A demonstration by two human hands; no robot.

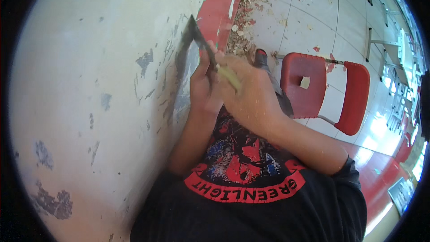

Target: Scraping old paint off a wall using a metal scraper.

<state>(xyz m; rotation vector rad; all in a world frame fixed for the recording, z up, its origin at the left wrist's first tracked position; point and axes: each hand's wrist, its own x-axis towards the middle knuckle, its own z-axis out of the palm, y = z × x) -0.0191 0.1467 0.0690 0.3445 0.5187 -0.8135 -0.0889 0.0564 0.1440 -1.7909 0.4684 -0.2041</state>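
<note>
My right hand (250, 90) is closed around the yellow-green handle of a scraper (205, 45), somewhat blurred. The dark blade slants up and left, its tip at the scuffed white wall (111, 50) just beside a red-painted band (216, 10). My left hand (201, 85) is raised close to the wall, below the blade. Its fingers reach up beside the blade and are partly covered by my right hand, so whether they hold the tool is unclear. Grey patches and scratches mark the wall where paint is gone, including a larger bare area (185, 87) next to my left hand.
Paint flakes (243, 16) lie heaped along the wall's foot on the white tiled floor (312, 16). A red folding chair (304, 97) stands to my right with a small pale piece (305, 82) on its seat. My shoe (261, 57) is beside it. Metal-legged furniture (386, 43) lines the far right.
</note>
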